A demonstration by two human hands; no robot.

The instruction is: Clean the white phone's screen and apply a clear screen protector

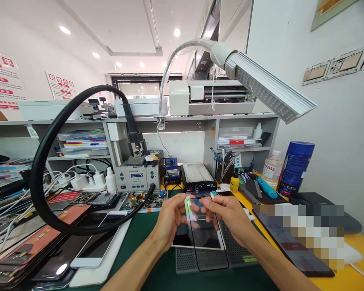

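In the head view, my left hand (171,214) and my right hand (229,212) hold a clear phone screen protector (210,252) with a thin black border. Both hands pinch it by its upper end, one at each side, and my fingers show through the clear sheet. A greenish strip runs along its upper left edge. The sheet hangs tilted above a white-framed tablet (182,239) with a dark screen. Under the tablet lies a grey perforated pad (239,246), resting on the green work mat (151,258).
Phones and a white tablet (92,279) are stacked at left, beneath a thick black hose (38,178) arching from the hot-air station (136,178). A heating plate (198,173) stands behind my hands. A lamp (267,85) hangs overhead; a dark tablet (291,242) lies right.
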